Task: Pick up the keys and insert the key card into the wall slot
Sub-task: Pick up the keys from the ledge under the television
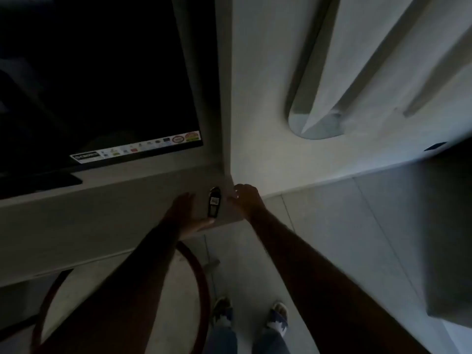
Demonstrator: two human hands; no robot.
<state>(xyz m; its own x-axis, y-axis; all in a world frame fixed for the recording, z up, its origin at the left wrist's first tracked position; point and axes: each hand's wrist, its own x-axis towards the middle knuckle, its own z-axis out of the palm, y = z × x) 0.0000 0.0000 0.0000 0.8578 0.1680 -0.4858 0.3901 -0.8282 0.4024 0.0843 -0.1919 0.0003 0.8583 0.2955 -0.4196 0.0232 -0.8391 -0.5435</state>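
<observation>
We see the keys, a long dark fob with a pale tag, lying on the smooth grey desk near its corner. Our left hand lies flat and wide at their 9 o'clock. Our right hand, fingers loosely spread and empty, is at their 3 o'clock.
</observation>
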